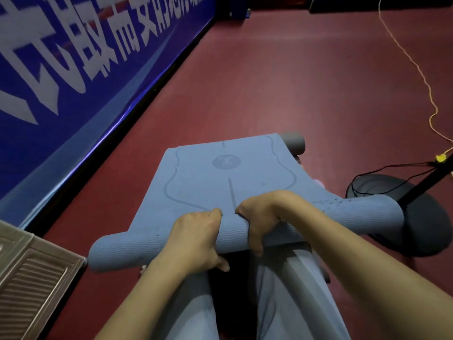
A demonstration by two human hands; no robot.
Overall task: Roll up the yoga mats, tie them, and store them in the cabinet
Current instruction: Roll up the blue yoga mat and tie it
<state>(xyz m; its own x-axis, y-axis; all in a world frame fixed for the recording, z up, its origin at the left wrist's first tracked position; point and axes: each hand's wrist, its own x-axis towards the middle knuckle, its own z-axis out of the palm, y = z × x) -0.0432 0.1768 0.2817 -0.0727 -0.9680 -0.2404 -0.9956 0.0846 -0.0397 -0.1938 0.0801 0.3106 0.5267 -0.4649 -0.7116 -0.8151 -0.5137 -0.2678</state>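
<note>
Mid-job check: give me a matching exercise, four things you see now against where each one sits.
Things:
1. blue mat
2. grey roll
3. banner
4. yellow cord

Places:
A. along the left wall
B. trailing over the floor at right
C. under both hands, half rolled
D. at the blue mat's far end

Pairs: 1-C, 2-D, 3-A, 4-B. The left hand and right hand grip the blue mat's roll.

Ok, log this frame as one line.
stage: rolling | left hand: grips roll | right hand: grips roll | blue mat: partly rolled | grey roll: beyond mat's far end
</note>
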